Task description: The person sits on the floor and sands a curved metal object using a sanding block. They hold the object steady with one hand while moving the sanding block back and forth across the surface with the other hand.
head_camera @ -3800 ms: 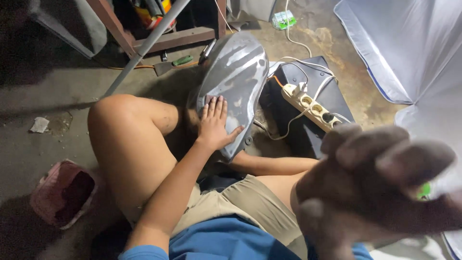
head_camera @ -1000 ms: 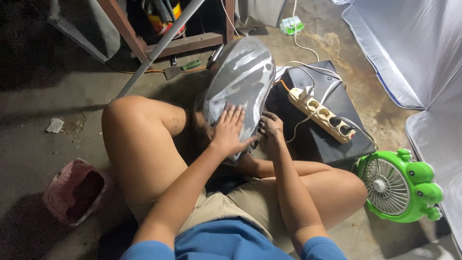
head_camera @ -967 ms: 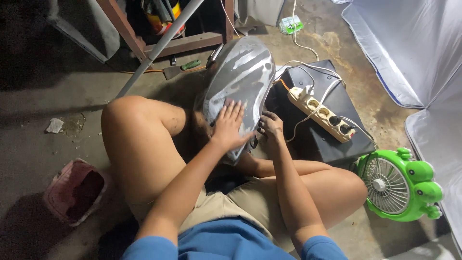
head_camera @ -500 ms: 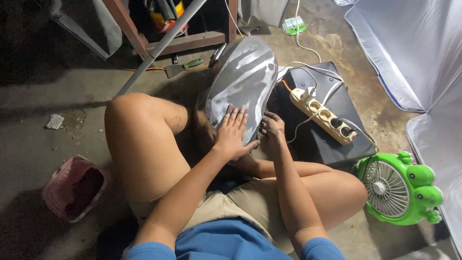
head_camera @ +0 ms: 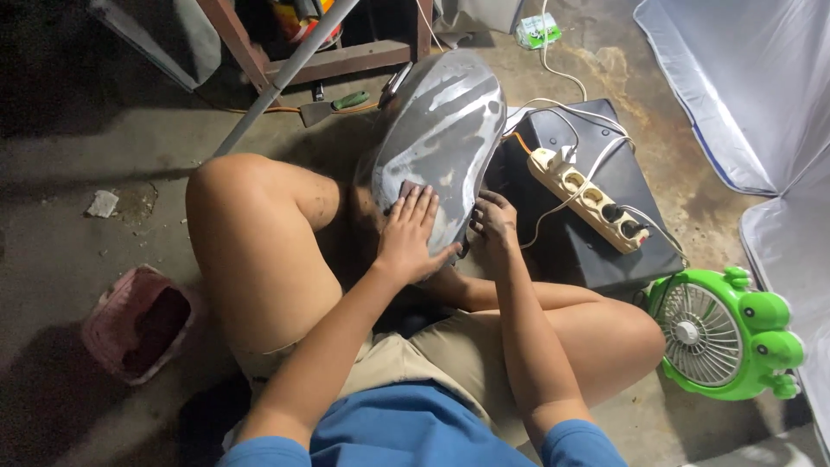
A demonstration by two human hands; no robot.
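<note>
Nearest, the person sits on the concrete floor (head_camera: pixel 78 156), knees spread; the left hand (head_camera: pixel 408 235) lies flat, fingers together, pressing a small brownish pad (head_camera: pixel 408 188) on the grey curved panel (head_camera: pixel 441 143); the right hand (head_camera: pixel 494 227) curls round the panel's right edge. Just right, a power strip (head_camera: pixel 588 197) rests on a black case (head_camera: pixel 596 233); a green fan (head_camera: pixel 722 333) stands near; a pink basket (head_camera: pixel 130 324) sits left with bare floor beyond; farther off, a wooden frame (head_camera: pixel 328 60).

The left hand (head_camera: pixel 410 232) lies flat, fingers together and stretched forward, forearm extended; the right hand (head_camera: pixel 494 227) curls, fingers bent, beside it.
</note>
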